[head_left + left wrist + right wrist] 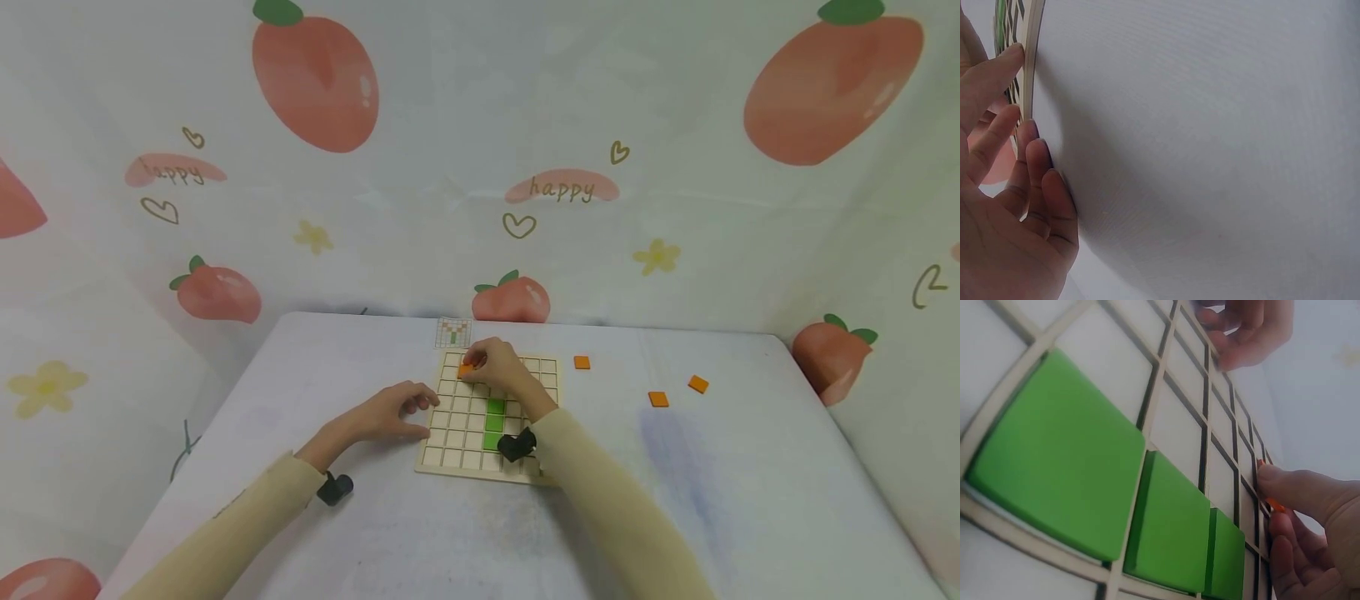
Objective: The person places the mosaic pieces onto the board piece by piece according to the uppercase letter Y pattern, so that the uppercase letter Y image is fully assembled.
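A square wooden grid board [453, 437] lies on the table, with three green square tiles [494, 422] in one column of its cells. My right hand [497, 367] reaches over its far left part and pinches an orange square tile [466, 372] between thumb and fingers. In the right wrist view that orange tile [1275, 504] shows only as a sliver between the fingertips, low at the grid. My left hand [390, 410] is at the board's left edge, its fingers loosely bent; in the left wrist view the fingertips [1015, 56] lie right at the wooden rim [1032, 56].
Three loose orange tiles lie right of the board: one near its far corner [582, 362], two farther right [658, 399] [698, 384]. A small pattern card [453, 333] is behind the board. A printed cloth [420, 225] hangs behind the white table [750, 483].
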